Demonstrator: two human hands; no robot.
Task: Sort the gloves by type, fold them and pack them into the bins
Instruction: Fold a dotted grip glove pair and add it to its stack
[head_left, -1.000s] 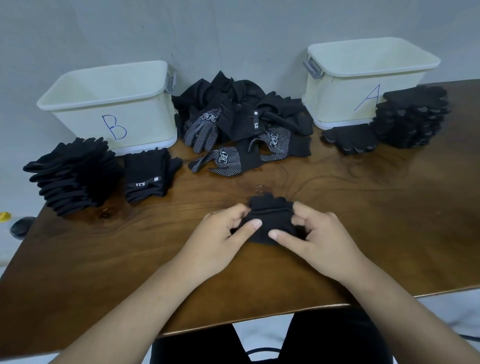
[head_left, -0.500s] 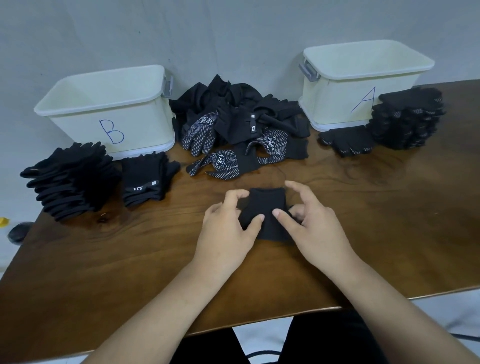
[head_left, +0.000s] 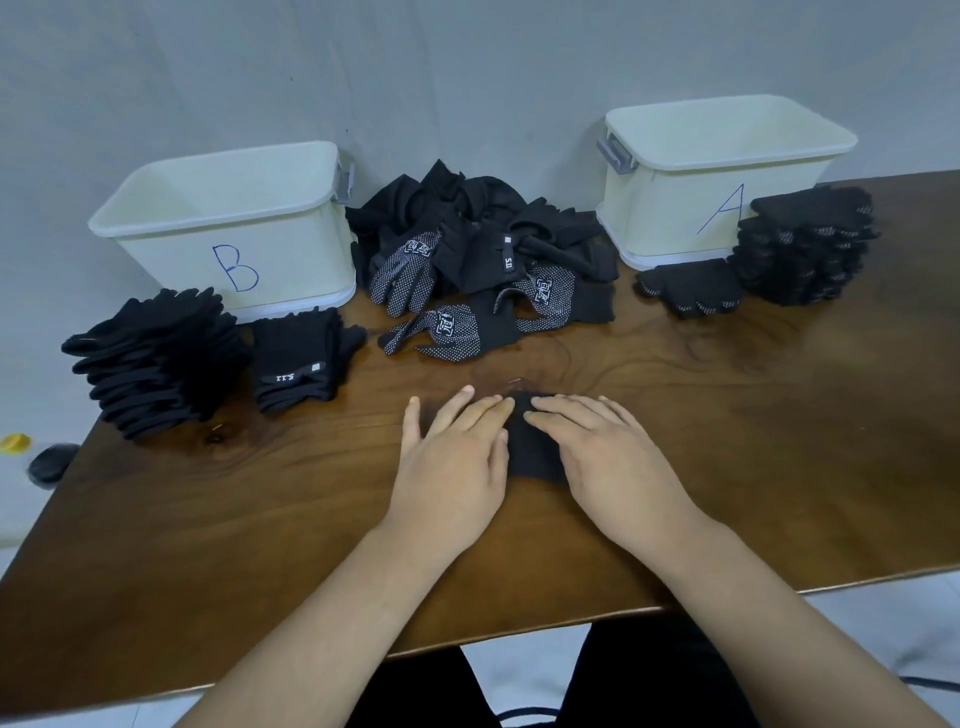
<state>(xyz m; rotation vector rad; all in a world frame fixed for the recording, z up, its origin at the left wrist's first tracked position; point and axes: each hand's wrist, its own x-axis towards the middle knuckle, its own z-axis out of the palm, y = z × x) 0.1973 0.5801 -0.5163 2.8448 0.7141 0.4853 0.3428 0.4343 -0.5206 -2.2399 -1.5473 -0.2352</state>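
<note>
A folded black glove (head_left: 530, 447) lies flat on the wooden table (head_left: 753, 467) in front of me. My left hand (head_left: 452, 462) and my right hand (head_left: 608, 457) both press down on it with straight fingers, covering most of it. An unsorted heap of black gloves (head_left: 483, 249), some with white dots, lies between the two white bins. Bin B (head_left: 234, 228) stands at the back left, bin A (head_left: 717, 171) at the back right. Plain folded gloves are stacked (head_left: 150, 358) and piled (head_left: 296, 358) before bin B. Dotted folded gloves are stacked (head_left: 810, 244) and piled (head_left: 691, 288) beside bin A.
A grey wall runs behind the bins. The table's near edge (head_left: 519, 634) is close to my body. On the floor at the left lie a small yellow object (head_left: 14, 442) and a dark round object (head_left: 49, 462).
My hands went from pinching and folding the glove to lying flat on top of it, with fingers straightened.
</note>
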